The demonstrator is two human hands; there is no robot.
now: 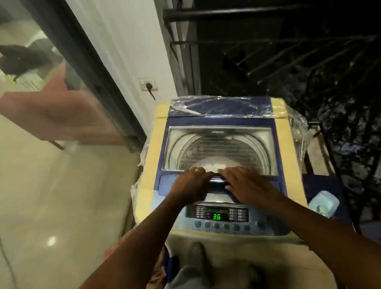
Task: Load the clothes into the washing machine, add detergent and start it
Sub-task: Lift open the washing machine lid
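Observation:
A top-loading washing machine (pixel 285 141) with a blue and cream top stands in front of me. Its glass lid (pixel 216 142) lies flat, and the steel drum shows through it with something pale at the bottom. My left hand (pixel 189 185) curls round the lid's front handle (pixel 217 180). My right hand (pixel 245 185) lies over the same handle with fingers fairly straight. The control panel (pixel 218 217) below my hands shows a green "36" and a row of round buttons.
A clear plastic tub (pixel 324 202) sits on a blue surface right of the machine. A glass sliding door (pixel 44 98) and white wall with a socket (pixel 148 85) are to the left. Dark metal railings (pixel 291 45) stand behind. My feet (pixel 197 255) show below.

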